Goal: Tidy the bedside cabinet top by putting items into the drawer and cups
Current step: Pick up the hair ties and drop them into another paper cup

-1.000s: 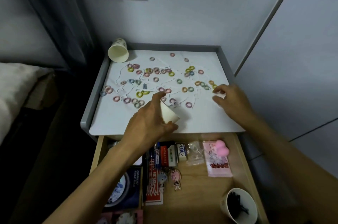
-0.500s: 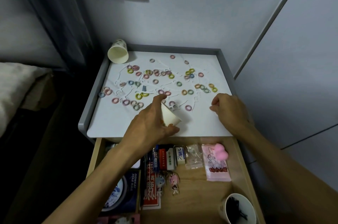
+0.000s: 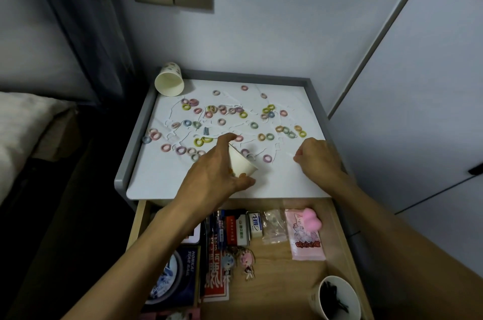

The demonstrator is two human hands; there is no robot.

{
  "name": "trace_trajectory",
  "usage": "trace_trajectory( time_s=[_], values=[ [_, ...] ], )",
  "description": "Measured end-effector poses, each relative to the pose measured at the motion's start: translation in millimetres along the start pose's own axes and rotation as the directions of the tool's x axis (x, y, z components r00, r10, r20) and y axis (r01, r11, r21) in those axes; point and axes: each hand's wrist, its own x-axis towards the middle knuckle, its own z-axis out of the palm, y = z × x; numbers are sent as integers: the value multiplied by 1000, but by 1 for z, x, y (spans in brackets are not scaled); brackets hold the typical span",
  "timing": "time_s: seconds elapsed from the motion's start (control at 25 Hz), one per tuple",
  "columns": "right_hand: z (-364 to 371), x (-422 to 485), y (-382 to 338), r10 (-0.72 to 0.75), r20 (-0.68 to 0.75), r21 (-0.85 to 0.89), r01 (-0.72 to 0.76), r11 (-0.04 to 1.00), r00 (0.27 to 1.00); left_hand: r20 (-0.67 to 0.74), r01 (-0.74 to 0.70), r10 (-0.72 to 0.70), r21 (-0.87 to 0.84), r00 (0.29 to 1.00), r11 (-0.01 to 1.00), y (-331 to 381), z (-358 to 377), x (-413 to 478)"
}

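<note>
The left hand [image 3: 217,170] grips a paper cup [image 3: 241,165], thumb and fingers curled round it, tipped on its side with the mouth facing far, low over the near middle of the white cabinet top [image 3: 287,183]. The right hand [image 3: 317,160] sits at the right edge, fingers curled in; whether they pinch anything cannot be told. Coloured hair rings [image 3: 266,158] lie scattered across the top, a second cup [image 3: 170,81] lies in the far-left corner, and the open drawer [image 3: 282,267] is near.
</note>
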Motion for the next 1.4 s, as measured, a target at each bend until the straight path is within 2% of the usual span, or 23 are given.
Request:
trace_trajectory(
  time_s=[0.24,0.32,0.44,0.64,0.8,0.92,1.08,1.16,1.4],
  values=[
    [3,8,-29,77,11,284,-77,956,997,-11,-8,8,-4,1000,1000,-1,-3,0],
    [3,7,-40,96,-3,254,-92,963,995,-12,-15,15,-15,1000,1000,0,-4,0],
    [0,5,-51,100,-32,85,-96,992,995,-13,-18,18,-30,1000,999,1,-7,0],
    [-4,9,-43,113,37,-34,-112,993,993,-15,-14,14,-29,1000,999,-2,-10,-2],
    [0,8,-33,31,72,8,-31,999,997,-24,-14,13,-27,1000,1000,-3,-12,-2],
    [2,8,-34,-4,25,25,3,1000,1000,-29,-13,12,-32,1000,999,-4,-13,-2],
    [-1,25,-41,57,-111,289,-23,957,992,-40,-21,20,-29,999,999,-5,-15,-1],
    [-3,36,-48,88,-144,365,-29,930,986,-41,-20,19,-19,999,1000,-6,-16,0],
    [7,47,-59,66,-154,322,-13,947,986,-48,-20,18,-40,999,999,-9,-18,0]
  ],
)
